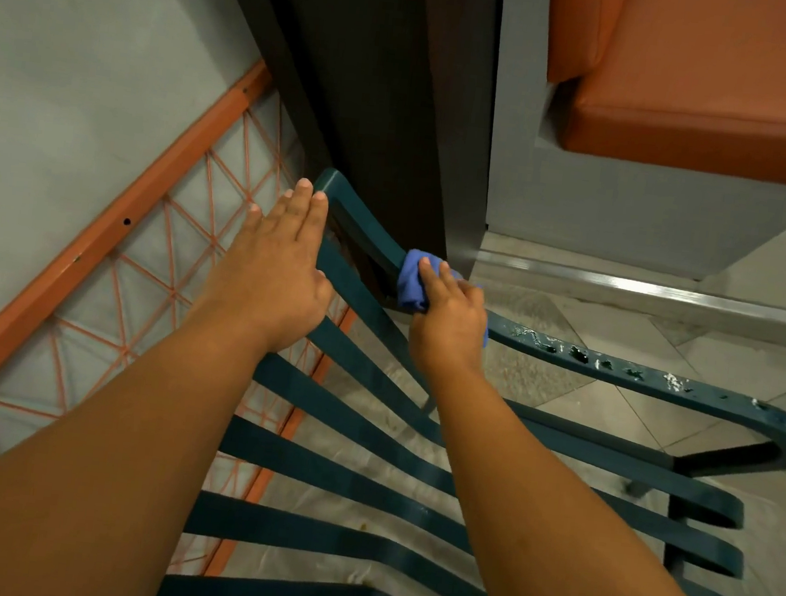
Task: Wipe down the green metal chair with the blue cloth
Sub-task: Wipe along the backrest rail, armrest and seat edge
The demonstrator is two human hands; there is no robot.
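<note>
One chair [362, 479], green slats, fills lower centre; paint chipped along its armrest [640, 372]. Left hand [278, 261] lies flat, fingers straight, on the top corner of the back. Right hand [449, 318] grips cloth [412, 278], pressed onto the armrest.

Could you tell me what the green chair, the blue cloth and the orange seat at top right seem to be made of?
The green chair looks like painted metal: flat rigid slats, with paint chipped pale along its armrest. The blue cloth, bunched in the right hand, looks like soft fabric. The orange seat seems padded vinyl or leather, smooth with a slight sheen.
</note>
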